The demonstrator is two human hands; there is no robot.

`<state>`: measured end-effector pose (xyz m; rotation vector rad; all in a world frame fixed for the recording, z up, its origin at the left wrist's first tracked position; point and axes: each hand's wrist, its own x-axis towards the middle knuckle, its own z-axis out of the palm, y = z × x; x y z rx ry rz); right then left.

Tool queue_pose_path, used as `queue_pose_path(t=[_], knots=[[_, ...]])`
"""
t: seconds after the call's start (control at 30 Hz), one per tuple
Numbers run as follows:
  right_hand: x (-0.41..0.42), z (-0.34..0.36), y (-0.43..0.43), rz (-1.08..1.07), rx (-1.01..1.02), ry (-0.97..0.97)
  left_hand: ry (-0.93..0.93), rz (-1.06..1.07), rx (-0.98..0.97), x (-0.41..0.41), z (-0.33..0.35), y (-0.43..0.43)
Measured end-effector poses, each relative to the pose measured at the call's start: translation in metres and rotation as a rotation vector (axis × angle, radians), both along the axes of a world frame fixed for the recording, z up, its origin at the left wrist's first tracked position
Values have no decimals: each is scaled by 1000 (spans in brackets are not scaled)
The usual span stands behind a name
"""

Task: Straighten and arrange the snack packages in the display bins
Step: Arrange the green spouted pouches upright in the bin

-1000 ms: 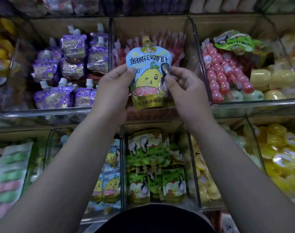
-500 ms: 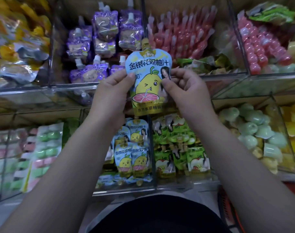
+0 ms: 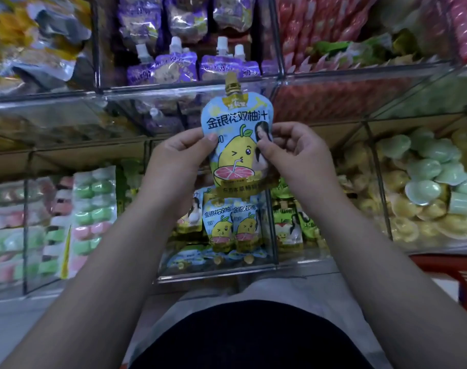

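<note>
A blue spouted juice pouch with a yellow pomelo cartoon and a gold cap is held upright in front of the clear display bins. My left hand pinches its left edge and my right hand pinches its right edge. Directly below it, a lower clear bin holds matching blue pouches, some standing and some lying flat at the front. My hands hide the held pouch's lower sides.
Purple spouted pouches fill the bin above. Green pouches sit right of the blue ones, green and yellow jelly cups farther right, pastel strip packs at left. A red basket stands at lower right.
The view has tilted down and the pouch, still held in both hands, has come lower, from in front of the upper bins to just above the bin of matching blue pouches.
</note>
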<state>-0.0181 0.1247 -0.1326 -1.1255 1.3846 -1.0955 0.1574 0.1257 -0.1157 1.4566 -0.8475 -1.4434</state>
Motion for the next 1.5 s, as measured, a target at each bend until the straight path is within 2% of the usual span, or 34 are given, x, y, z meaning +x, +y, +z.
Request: queue_pose_path(t=[0.3,0.77,1.0,1.3,1.5], knots=[[22,-31,16,-10,84,15,-34,-32,100,23,-33,13],[37,-79,15,7,254,68,-89,68,222,41,-93,10],[40,-108,11,45,316,240,-111,60,272,37,-116,8],[51,-124,7,81,413,196,-155,-51,301,25,-135,4],[54,-119,9,68,435,194,-110,-49,311,22,-135,12]])
